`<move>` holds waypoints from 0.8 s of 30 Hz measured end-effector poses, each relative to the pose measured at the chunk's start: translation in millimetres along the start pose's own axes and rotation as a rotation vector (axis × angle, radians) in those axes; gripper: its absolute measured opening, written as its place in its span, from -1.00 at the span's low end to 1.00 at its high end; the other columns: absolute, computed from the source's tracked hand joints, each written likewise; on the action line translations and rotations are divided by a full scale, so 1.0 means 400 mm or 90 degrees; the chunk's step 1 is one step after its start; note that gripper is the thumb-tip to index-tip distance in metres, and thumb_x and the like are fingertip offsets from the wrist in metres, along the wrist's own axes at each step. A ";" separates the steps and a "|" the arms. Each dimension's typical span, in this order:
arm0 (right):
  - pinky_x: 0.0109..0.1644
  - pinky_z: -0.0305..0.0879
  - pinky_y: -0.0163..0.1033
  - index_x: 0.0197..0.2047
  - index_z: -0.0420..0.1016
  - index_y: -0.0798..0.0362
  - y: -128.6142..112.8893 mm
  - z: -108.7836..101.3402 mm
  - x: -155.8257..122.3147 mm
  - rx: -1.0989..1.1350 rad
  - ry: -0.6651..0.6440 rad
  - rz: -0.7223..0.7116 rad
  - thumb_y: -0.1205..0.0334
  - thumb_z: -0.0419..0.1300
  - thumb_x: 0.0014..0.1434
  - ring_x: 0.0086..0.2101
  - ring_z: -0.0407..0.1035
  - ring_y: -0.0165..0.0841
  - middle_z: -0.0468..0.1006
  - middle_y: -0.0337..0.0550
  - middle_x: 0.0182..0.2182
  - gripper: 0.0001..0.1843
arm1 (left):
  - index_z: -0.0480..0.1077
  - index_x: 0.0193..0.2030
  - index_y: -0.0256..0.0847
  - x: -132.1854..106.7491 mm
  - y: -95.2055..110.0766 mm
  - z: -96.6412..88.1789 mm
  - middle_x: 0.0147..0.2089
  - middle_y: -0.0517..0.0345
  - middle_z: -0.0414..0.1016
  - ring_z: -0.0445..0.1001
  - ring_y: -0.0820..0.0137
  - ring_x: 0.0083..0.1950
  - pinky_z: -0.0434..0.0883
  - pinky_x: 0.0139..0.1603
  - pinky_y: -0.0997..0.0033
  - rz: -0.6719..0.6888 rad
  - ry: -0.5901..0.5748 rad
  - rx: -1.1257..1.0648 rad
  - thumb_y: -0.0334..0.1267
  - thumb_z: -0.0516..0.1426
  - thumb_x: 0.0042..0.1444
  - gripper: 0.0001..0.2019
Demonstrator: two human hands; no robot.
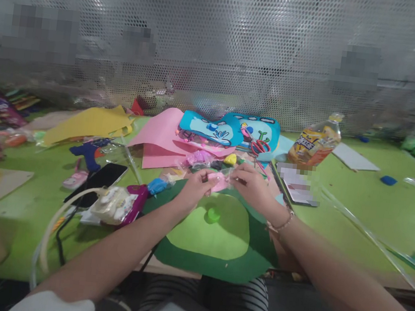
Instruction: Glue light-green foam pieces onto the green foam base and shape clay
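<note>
My left hand (197,187) is closed, pinching a soft pink lump in clear plastic wrapping (218,181). At the lump's right side, the fingers of my right hand (251,183) are pressed together on the clear wrapping. Both hands are above the far edge of a dark green sheet (263,239), which carries a light green rounded shape (205,240). On that shape sits a small bright green lump (213,215). Just beyond my hands lie a yellow lump (230,158) and a purple wrapped lump (200,157). A blue wrapped lump (157,185) rests to the left.
Left are a blue glue gun (90,153), a dark phone (113,175) and a cabled power strip (114,205). Decorated blue cutouts (196,122), red-handled scissors (260,146) and pink sheets (157,135) lie ahead. A drink bottle (316,143) and another phone (297,183) are right.
</note>
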State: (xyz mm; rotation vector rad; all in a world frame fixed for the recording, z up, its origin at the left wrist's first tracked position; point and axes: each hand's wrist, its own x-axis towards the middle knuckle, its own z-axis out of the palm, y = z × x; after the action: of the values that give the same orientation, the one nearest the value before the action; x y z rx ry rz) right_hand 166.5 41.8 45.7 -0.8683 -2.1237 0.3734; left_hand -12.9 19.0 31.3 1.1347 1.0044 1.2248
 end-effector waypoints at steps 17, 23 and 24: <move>-0.33 0.32 -0.26 -0.30 0.50 0.00 -0.051 0.037 -0.019 -0.063 0.084 -0.208 0.30 0.11 0.20 -0.36 0.33 -0.38 0.42 -0.15 -0.37 -0.87 | 0.33 -0.31 -0.28 -0.019 0.020 0.022 -0.48 0.25 0.35 0.32 0.65 -0.57 0.32 -0.54 0.67 -0.206 0.033 -0.248 -0.36 0.20 0.04 -0.89; -0.25 0.34 -0.16 -0.36 0.50 0.00 -0.074 0.097 -0.042 -0.084 0.037 -0.207 0.31 0.12 0.18 -0.31 0.32 -0.33 0.42 -0.12 -0.37 -0.86 | 0.30 -0.29 -0.26 -0.033 0.004 0.035 -0.49 0.29 0.31 0.27 0.63 -0.62 0.18 -0.70 0.70 -0.174 -0.037 -0.331 -0.36 0.24 -0.02 -0.81; -0.24 0.33 -0.15 -0.37 0.50 -0.01 -0.073 0.098 -0.042 -0.109 0.039 -0.225 0.31 0.11 0.19 -0.33 0.31 -0.34 0.44 -0.13 -0.38 -0.84 | 0.30 -0.29 -0.27 -0.032 0.001 0.034 -0.49 0.28 0.31 0.26 0.63 -0.63 0.16 -0.71 0.70 -0.179 -0.042 -0.347 -0.37 0.23 -0.01 -0.82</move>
State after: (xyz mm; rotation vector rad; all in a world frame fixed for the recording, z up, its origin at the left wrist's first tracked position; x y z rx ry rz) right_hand 130.6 10.2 26.3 -0.5723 -2.2207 -0.0170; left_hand -0.7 5.0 33.6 0.5820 0.6893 1.1288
